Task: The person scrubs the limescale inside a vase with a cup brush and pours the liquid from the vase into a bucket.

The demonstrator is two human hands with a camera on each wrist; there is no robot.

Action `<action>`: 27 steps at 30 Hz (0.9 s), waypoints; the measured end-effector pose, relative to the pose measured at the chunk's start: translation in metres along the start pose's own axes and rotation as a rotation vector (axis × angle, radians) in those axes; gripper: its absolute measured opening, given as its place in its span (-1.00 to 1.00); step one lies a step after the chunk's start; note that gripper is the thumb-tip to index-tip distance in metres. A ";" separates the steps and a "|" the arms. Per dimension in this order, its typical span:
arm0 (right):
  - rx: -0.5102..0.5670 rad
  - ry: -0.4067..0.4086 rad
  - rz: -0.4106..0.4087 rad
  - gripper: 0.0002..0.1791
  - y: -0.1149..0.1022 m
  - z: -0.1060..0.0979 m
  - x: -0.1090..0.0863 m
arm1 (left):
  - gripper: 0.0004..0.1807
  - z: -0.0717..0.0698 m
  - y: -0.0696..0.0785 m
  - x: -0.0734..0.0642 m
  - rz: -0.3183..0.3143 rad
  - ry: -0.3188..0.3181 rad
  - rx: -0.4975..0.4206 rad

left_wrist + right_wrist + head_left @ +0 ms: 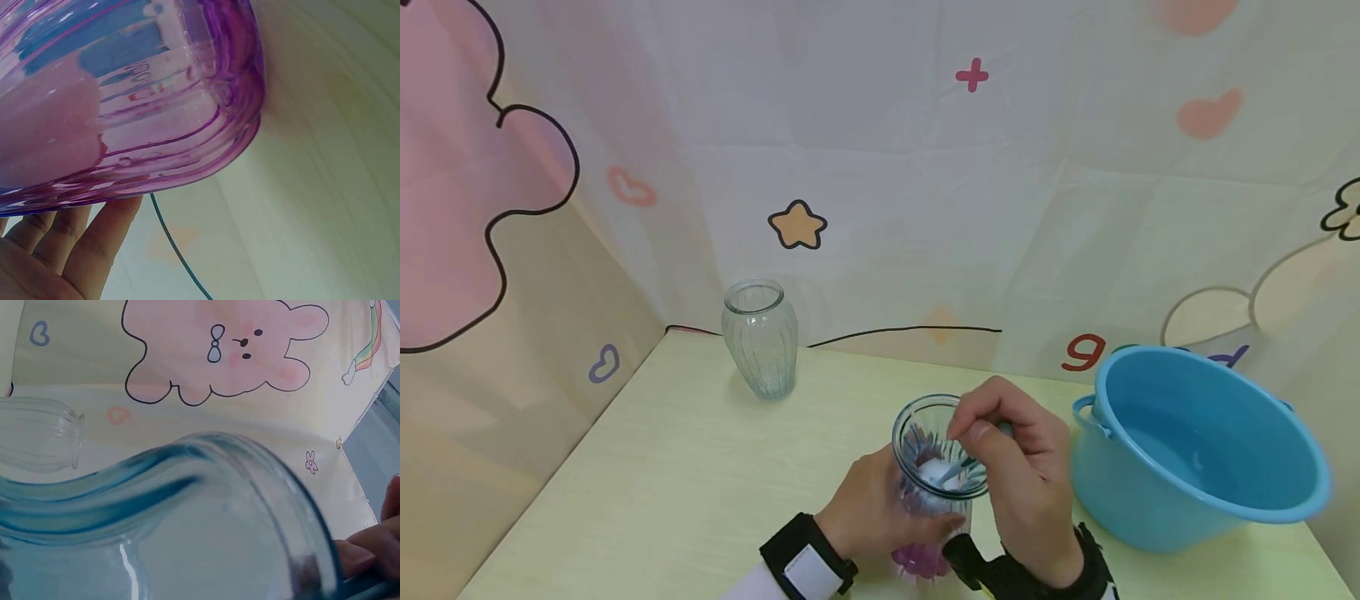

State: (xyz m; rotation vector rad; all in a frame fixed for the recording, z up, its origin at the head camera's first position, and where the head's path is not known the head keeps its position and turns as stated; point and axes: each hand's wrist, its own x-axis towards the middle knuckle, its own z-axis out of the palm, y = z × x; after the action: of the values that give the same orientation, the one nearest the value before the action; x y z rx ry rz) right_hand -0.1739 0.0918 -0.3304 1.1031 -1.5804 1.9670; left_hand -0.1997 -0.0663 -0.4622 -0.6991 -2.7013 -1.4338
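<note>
A ribbed glass vase (920, 562), bluish at the rim and purple at the base, leans in my left hand (872, 507), whose fingers wrap round its side. In the left wrist view its purple lower part (206, 119) fills the upper left, with several fingers below. My right hand (1026, 471) is over the mouth, pinching the thin blue handle of a brush-like tool (958, 469). The tool's white head lies inside the vase, its shape blurred by the glass. In the right wrist view the vase's rim (275, 475) is close up, with the right fingertips (353, 557) at its edge.
Behind and to the left, a clear ribbed vase (760, 346) stands upright on the pale table (647, 467). A large blue bucket (1138, 500) with side handles stands just right of my right hand. A printed cloth (880, 167) hangs behind the table.
</note>
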 end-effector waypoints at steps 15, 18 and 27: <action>0.212 0.023 -0.215 -0.56 0.010 0.000 -0.001 | -0.12 0.000 0.001 0.000 -0.019 -0.010 0.004; 0.143 0.019 -0.182 -0.59 0.010 0.000 -0.002 | -0.11 0.000 0.000 0.000 -0.011 -0.015 0.005; -0.052 -0.038 -0.128 -0.63 0.009 -0.001 -0.001 | -0.09 0.000 -0.001 0.001 0.029 -0.002 -0.004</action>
State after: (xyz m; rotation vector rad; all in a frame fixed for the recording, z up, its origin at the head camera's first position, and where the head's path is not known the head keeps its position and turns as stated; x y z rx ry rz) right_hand -0.1800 0.0900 -0.3369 1.1964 -1.5316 1.8223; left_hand -0.2011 -0.0671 -0.4629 -0.7367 -2.6793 -1.4338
